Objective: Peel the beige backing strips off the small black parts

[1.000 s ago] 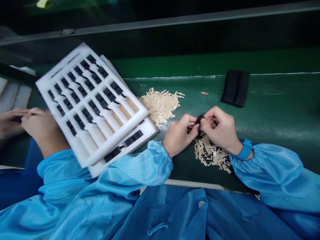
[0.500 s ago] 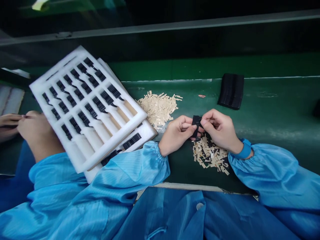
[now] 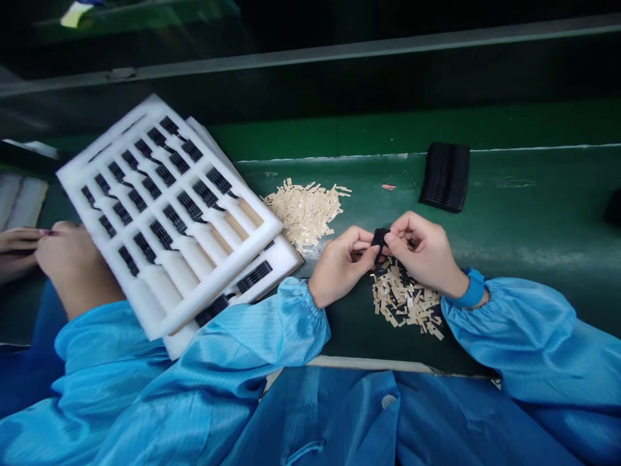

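Observation:
Between my two hands is a small black part (image 3: 380,238), held above the bench. My left hand (image 3: 342,262) grips its near side between thumb and fingers. At its upper right edge, my right hand (image 3: 421,249) pinches with thumb and forefinger; whether a smaller piece is in that pinch is hidden. Just below lies a loose pile of cream and black strips (image 3: 405,301). A second heap of cream strips (image 3: 305,210) spreads out beyond my left hand.
White foam trays (image 3: 220,262) holding rows of black comb-like parts are stacked at the left, overlapping my left sleeve. A ribbed black block (image 3: 445,177) stands at the back right of the green bench (image 3: 538,226). Another person's hands (image 3: 58,252) are at the far left.
The black part has tilted and looks narrower in my left hand. My right fingers remain at its upper edge. The whole view has shifted slightly.

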Available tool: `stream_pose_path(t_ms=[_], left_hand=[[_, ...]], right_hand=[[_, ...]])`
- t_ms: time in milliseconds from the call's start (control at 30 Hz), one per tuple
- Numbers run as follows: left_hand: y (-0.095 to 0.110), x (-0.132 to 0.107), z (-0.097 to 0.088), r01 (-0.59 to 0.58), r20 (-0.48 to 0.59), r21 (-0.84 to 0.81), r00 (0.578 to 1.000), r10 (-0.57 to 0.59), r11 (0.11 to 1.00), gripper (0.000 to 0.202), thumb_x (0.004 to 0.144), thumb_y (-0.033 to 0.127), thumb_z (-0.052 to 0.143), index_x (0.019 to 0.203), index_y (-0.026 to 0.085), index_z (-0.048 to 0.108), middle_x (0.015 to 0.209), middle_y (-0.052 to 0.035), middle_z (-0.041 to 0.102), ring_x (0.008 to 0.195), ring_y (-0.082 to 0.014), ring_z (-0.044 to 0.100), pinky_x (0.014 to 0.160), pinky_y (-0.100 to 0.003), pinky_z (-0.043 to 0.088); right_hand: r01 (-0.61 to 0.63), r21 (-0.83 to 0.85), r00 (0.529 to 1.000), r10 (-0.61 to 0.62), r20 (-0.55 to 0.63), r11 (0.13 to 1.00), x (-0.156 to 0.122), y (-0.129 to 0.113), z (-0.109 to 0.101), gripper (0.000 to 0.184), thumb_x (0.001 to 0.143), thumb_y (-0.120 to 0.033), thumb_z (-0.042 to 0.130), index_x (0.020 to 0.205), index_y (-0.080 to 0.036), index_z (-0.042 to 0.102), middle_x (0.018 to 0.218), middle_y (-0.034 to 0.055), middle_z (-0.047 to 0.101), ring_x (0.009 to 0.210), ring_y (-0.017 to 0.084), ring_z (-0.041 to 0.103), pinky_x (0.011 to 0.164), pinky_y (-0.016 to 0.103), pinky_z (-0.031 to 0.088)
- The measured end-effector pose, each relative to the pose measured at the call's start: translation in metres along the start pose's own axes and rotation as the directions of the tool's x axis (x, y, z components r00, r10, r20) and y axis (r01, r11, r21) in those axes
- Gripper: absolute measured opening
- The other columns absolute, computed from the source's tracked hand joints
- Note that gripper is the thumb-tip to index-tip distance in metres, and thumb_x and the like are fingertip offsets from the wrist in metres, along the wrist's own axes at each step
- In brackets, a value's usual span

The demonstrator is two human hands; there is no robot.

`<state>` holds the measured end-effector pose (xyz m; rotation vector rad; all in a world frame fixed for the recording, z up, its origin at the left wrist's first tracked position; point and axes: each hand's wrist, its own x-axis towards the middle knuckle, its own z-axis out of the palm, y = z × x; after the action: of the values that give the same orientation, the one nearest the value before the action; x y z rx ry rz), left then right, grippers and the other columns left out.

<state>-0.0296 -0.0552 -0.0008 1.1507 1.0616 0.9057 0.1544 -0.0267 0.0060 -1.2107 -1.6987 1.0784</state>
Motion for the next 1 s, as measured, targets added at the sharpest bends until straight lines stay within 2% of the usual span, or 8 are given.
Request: stream_pose_path(t_ms=[67,167,267,400,533,700,900,1000], left_hand=[[0.0,0.0,-0.001,-0.013,-0.001,0.023,1.0,0.013,1.0,0.019,0.093,0.032,0.067,0.102,0.016,0.062,0.085,-0.0031,0.076,0.074,-0.0109,0.071,0.068,-0.021,0.057],[0.006,0.002,-0.003,0.01,0.043,-0.055,0.999,-0.007,0.998,0.025,0.092,0.038,0.068,0.101,0.015,0.062,0.089,-0.0057,0.077,0.076,-0.013,0.072,0.069,-0.023,0.058],[0.013,0.004,-0.006,0.082,0.126,-0.16,0.99,-0.062,0.984,0.03,0.09,0.041,0.07,0.099,0.014,0.062,0.091,-0.0082,0.078,0.077,-0.0147,0.074,0.067,-0.024,0.059],[0.018,0.004,-0.009,0.177,0.23,-0.261,0.966,-0.117,0.949,0.032,0.09,0.041,0.071,0.103,0.013,0.062,0.093,-0.0101,0.078,0.074,-0.014,0.073,0.061,-0.022,0.056],[0.019,0.003,-0.009,0.268,0.254,-0.363,0.95,-0.181,0.892,0.035,0.088,0.039,0.074,0.106,0.014,0.059,0.089,-0.0092,0.077,0.068,-0.0119,0.07,0.055,-0.018,0.051],[0.017,0.005,-0.008,0.299,0.266,-0.442,0.944,-0.195,0.846,0.035,0.085,0.036,0.077,0.102,0.015,0.054,0.082,-0.004,0.074,0.065,-0.0105,0.069,0.052,-0.017,0.05],[0.015,0.006,-0.008,0.301,0.26,-0.488,0.946,-0.192,0.819,0.032,0.086,0.033,0.077,0.101,0.016,0.054,0.077,0.0004,0.069,0.059,-0.0077,0.064,0.044,-0.013,0.043],[0.013,0.007,-0.009,0.263,0.227,-0.497,0.959,-0.168,0.827,0.029,0.088,0.031,0.074,0.102,0.014,0.056,0.079,-0.0006,0.069,0.058,-0.0061,0.06,0.042,-0.013,0.041]], right_hand=[[-0.004,-0.001,1.0,0.004,-0.003,1.0,0.0,0.001,0.0,0.015,0.086,-0.023,0.067,0.079,-0.021,0.055,0.061,-0.0038,0.061,0.05,0.01,0.055,0.045,0.022,0.039],[-0.035,0.092,0.998,0.03,0.049,0.995,0.001,0.001,-0.001,0.017,0.09,-0.029,0.067,0.08,-0.021,0.055,0.062,-0.0025,0.064,0.051,0.011,0.059,0.046,0.022,0.042],[-0.08,0.228,0.988,0.048,0.144,0.97,0.002,0.001,-0.005,0.021,0.093,-0.037,0.065,0.085,-0.021,0.055,0.066,-0.0013,0.067,0.053,0.012,0.062,0.049,0.023,0.046],[-0.129,0.365,0.968,0.038,0.247,0.922,0.003,0.001,-0.008,0.021,0.095,-0.039,0.066,0.094,-0.021,0.055,0.068,-0.0028,0.065,0.054,0.01,0.062,0.049,0.021,0.046],[-0.179,0.491,0.944,0.009,0.329,0.852,0.002,0.002,-0.008,0.022,0.097,-0.04,0.064,0.1,-0.022,0.053,0.07,-0.0038,0.064,0.054,0.008,0.059,0.047,0.019,0.042],[-0.163,0.481,0.952,0.009,0.306,0.862,0.0,-0.001,-0.003,0.029,0.094,-0.044,0.068,0.1,-0.021,0.051,0.073,-0.0024,0.065,0.062,0.011,0.066,0.053,0.021,0.048],[-0.137,0.471,0.95,-0.019,0.311,0.872,0.001,-0.002,-0.005,0.025,0.095,-0.038,0.068,0.102,-0.02,0.052,0.08,0.0004,0.067,0.07,0.012,0.067,0.057,0.022,0.048],[-0.081,0.413,0.978,-0.007,0.207,0.907,0.002,-0.002,-0.007,0.021,0.093,-0.035,0.069,0.098,-0.019,0.056,0.08,0.0,0.063,0.067,0.01,0.061,0.058,0.022,0.046]])
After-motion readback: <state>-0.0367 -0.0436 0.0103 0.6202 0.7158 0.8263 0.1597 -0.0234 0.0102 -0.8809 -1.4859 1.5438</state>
